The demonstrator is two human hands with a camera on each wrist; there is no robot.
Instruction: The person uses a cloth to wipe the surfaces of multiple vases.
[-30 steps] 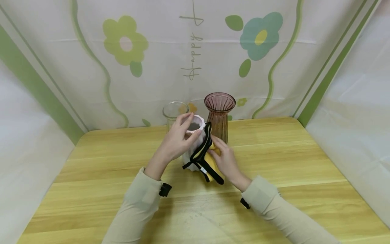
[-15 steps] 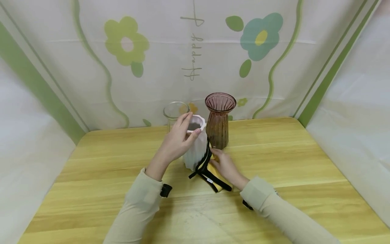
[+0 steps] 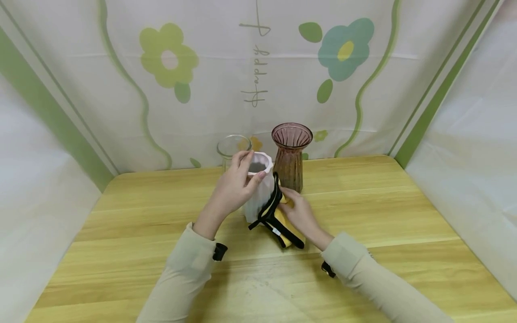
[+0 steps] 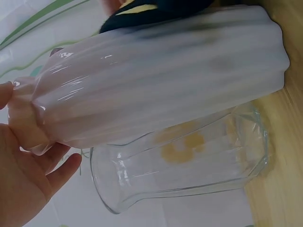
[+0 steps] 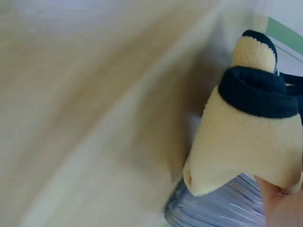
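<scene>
Left hand [image 3: 231,189] holds white vase [image 3: 257,197] around the rim; right hand [image 3: 301,213] pinches black-edged yellow cloth [image 3: 279,214] against its side. I see purple vase [image 3: 290,166] just behind.

There are three vases [image 3: 290,168] [image 3: 257,199] [image 4: 189,163], two hands [image 3: 232,186] [image 3: 302,213], one cloth [image 5: 246,146].

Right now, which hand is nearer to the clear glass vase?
Left. The left hand holds the white vase just in front of the clear glass vase; the right hand is farther, right of the white vase, holding the yellow cloth.
</scene>
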